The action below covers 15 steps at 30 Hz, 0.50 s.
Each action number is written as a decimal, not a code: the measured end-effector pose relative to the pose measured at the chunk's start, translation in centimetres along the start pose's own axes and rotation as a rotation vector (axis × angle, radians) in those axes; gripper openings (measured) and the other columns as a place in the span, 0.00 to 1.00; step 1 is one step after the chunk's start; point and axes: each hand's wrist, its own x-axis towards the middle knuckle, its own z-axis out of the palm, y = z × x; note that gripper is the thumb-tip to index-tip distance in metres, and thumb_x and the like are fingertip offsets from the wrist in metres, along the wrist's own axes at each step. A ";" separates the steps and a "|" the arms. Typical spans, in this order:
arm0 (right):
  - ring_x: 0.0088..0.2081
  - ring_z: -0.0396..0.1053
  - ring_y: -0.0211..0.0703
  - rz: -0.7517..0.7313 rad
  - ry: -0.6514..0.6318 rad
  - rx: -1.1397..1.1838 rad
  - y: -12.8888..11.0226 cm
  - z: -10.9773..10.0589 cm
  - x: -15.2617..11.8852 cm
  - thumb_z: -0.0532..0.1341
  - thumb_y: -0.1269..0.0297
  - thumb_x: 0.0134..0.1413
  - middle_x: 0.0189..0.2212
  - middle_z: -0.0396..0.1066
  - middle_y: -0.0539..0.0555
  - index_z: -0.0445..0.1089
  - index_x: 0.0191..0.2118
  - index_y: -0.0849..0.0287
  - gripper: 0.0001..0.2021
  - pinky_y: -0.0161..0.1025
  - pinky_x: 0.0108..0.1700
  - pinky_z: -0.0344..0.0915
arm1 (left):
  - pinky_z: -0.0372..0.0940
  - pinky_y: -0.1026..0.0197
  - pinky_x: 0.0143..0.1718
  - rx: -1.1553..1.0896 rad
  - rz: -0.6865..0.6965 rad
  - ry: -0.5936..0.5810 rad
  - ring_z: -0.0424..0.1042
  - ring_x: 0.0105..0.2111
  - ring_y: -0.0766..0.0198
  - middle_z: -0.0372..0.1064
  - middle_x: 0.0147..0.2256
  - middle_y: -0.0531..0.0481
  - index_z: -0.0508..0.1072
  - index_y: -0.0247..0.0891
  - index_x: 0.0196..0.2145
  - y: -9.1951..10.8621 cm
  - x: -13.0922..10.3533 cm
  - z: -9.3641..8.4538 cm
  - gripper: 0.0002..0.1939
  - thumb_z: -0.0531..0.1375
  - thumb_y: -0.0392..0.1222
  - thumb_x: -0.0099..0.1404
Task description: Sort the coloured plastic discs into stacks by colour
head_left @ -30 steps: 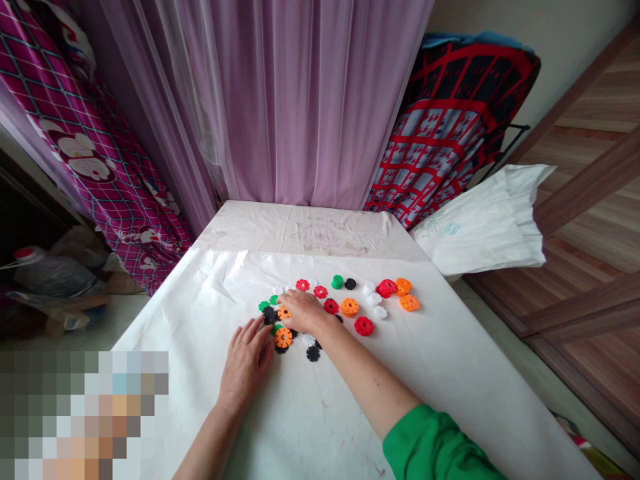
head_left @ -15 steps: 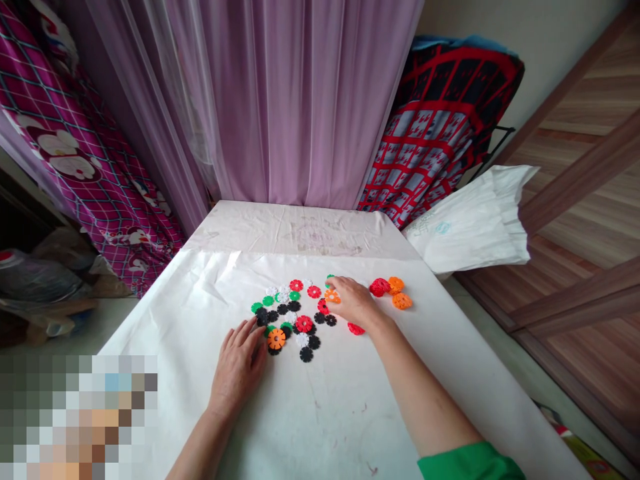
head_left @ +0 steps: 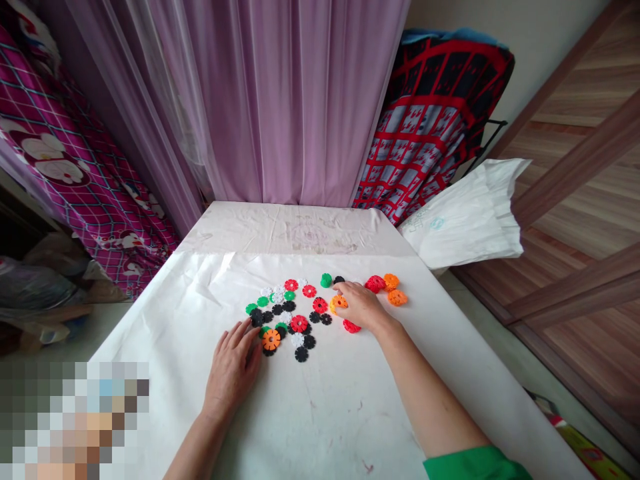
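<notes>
My left hand (head_left: 233, 365) rests on the table with its fingers stretched out and loosely apart, fingertips beside the black snowflake discs (head_left: 256, 317). Just to the right of it lies an orange snowflake disc (head_left: 271, 340) with black ones partly beneath. My right hand (head_left: 361, 307) reaches in from the right, fingers curled down around another orange disc (head_left: 339, 305); part of that disc is hidden under them. Close by are a red disc (head_left: 320, 305), a green stack (head_left: 326, 280) and a black disc (head_left: 339, 280). Several green, white, red and black discs spread between the hands.
Right of my right hand sit red discs (head_left: 375, 284) and orange discs (head_left: 397, 297). A white bag (head_left: 467, 217) is at the table's right edge. The white-covered table (head_left: 330, 413) backs onto a purple curtain (head_left: 300, 100). A checked cloth (head_left: 425, 120) hangs behind.
My right hand has moved slightly right and nearer to me, and the orange disc under its fingers has shifted with it. The green stack and black disc are now uncovered. My left hand stays put.
</notes>
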 end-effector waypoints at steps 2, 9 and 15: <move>0.54 0.66 0.48 -0.014 0.022 0.018 0.1 0.0 -0.1 0.61 0.69 0.52 0.53 0.70 0.57 0.67 0.55 0.57 0.22 0.41 0.53 0.60 | 0.60 0.41 0.60 -0.010 -0.007 0.007 0.67 0.58 0.50 0.69 0.57 0.43 0.74 0.42 0.51 0.0 0.0 0.1 0.18 0.50 0.46 0.71; 0.48 0.68 0.44 -0.191 0.096 0.100 -4.7 1.2 -1.1 0.57 0.71 0.58 0.44 0.75 0.53 0.73 0.43 0.55 0.10 0.38 0.49 0.61 | 0.63 0.43 0.58 -0.141 -0.070 0.095 0.71 0.54 0.54 0.71 0.55 0.42 0.73 0.41 0.50 -0.1 0.1 0.2 0.18 0.47 0.42 0.72; 0.49 0.66 0.47 -0.421 -0.001 0.094 -10.8 4.3 -1.6 0.64 0.63 0.54 0.45 0.75 0.52 0.72 0.46 0.54 0.13 0.40 0.47 0.62 | 0.66 0.44 0.57 -0.225 -0.107 0.126 0.71 0.53 0.56 0.70 0.56 0.43 0.72 0.43 0.50 -0.3 0.1 0.3 0.17 0.48 0.40 0.70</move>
